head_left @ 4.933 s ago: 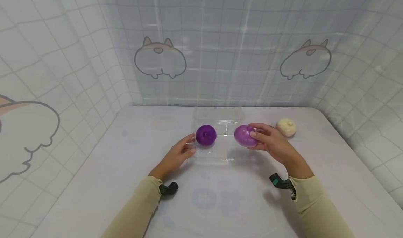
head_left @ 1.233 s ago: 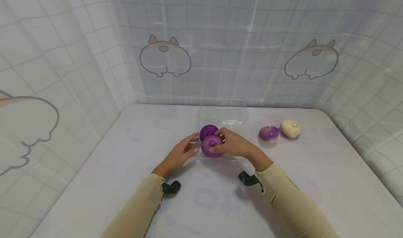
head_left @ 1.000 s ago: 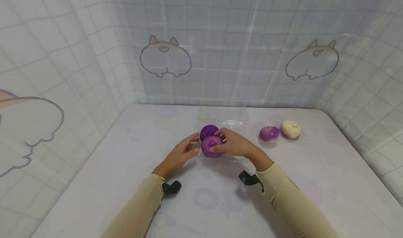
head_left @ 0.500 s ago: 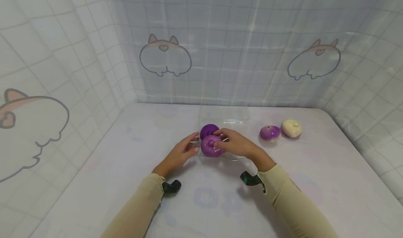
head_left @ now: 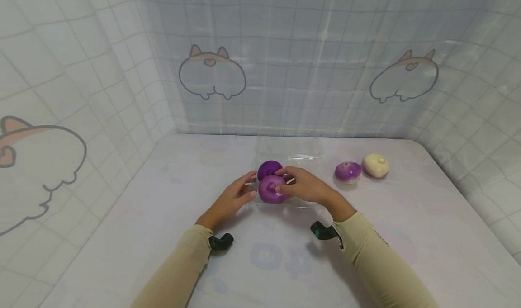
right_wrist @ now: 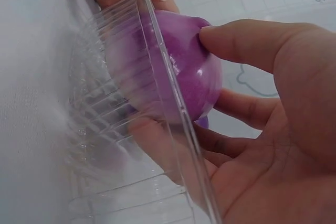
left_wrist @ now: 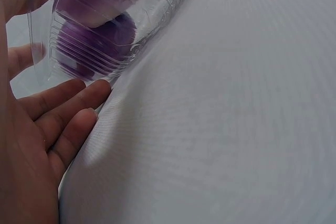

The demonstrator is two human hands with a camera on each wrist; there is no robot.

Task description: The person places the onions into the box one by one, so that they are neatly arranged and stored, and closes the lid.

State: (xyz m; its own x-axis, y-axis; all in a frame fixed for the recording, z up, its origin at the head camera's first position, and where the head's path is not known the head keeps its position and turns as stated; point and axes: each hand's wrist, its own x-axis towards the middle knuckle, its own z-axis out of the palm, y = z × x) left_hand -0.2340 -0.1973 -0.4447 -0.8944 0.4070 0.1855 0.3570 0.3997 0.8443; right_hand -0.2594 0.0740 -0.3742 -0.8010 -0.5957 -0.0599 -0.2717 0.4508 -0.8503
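Note:
A clear plastic box (head_left: 302, 203) with its lid (head_left: 286, 146) folded back lies on the table. My right hand (head_left: 303, 186) holds a light purple onion (head_left: 270, 190) at the box's near left corner, thumb on its upper side and fingers round the far side. Through the ribbed wall in the right wrist view, the onion (right_wrist: 184, 72) shows partly below the rim. Behind it sits a darker purple onion (head_left: 268, 168), partly covered. My left hand (head_left: 231, 199) is at the box's left wall, thumb and index finger at the rim, other fingers extended beside it (left_wrist: 63, 114).
To the right of the box lie a purple-and-white onion (head_left: 348, 172) and a cream-coloured onion (head_left: 375, 165), close together. The table (head_left: 195, 163) has a pale patterned cover. A tiled-pattern curtain (head_left: 285, 73) stands behind it and along both sides.
Since the oldest frame, my right hand has carried the light purple onion left, in front of the darker one. The purple-and-white onion now shows. Lately only the right thumb has shifted slightly.

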